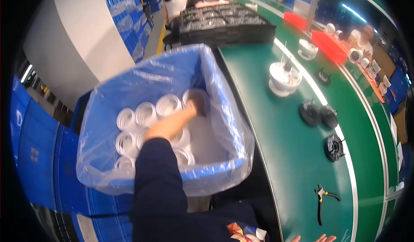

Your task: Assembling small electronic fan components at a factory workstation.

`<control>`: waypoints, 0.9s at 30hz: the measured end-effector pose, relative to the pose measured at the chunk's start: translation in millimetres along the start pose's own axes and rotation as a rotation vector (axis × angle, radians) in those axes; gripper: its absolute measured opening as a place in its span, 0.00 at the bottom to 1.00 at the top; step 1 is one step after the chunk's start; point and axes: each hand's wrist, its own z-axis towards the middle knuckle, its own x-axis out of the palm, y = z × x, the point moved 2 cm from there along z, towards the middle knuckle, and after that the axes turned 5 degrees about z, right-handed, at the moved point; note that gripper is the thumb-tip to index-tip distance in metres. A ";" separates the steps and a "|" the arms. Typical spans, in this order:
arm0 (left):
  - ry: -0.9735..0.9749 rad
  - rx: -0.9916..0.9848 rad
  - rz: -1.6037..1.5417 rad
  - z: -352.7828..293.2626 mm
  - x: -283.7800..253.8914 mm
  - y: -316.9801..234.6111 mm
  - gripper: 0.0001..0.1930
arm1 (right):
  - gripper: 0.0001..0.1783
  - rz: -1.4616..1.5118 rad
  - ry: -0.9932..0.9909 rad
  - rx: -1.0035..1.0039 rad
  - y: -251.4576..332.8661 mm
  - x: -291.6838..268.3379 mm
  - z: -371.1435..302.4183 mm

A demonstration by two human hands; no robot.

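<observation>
My left arm, in a dark sleeve, reaches into a large blue bin (148, 73) draped with a clear plastic liner. My left hand (197, 104) is at the rim of a white cylindrical housing (188, 94) at the bin's far right; its fingers are blurred and partly in shadow, so their grip cannot be made out. Several more white open-topped housings (145, 112) stand in rows in the bin. Only the fingers of my right hand (324, 238) show at the lower edge, over the green bench, spread open with nothing in them.
On the green bench (284, 164) lie pliers (321, 196), a round black part (334, 148), two dark round parts (311, 112) and a white base with wires (284, 79). Stacked black trays (226, 26) stand beyond the bin. Blue crates (36, 143) line the left. Other people (174, 4) are farther off.
</observation>
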 end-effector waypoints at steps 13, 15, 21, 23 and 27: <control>0.182 1.454 -0.100 -75.3 -77.5 -156.2 0.13 | 0.33 -0.194 0.161 0.069 4.0 -4.9 7.9; 0.169 1.076 -0.214 -96.3 -117.0 -139.3 0.12 | 0.33 -0.165 0.131 0.040 2.4 -9.8 3.6; 0.362 -0.162 -0.845 -155.4 -249.0 -106.4 0.17 | 0.34 -0.167 0.069 0.002 -13.3 -17.2 3.6; 0.094 0.212 -0.736 -191.3 -313.6 -97.7 0.20 | 0.34 -0.095 0.077 0.000 -24.2 -20.0 -2.6; -0.282 0.314 -0.839 -326.6 -438.9 -207.8 0.42 | 0.28 -0.060 0.108 0.024 -29.8 -19.9 -8.8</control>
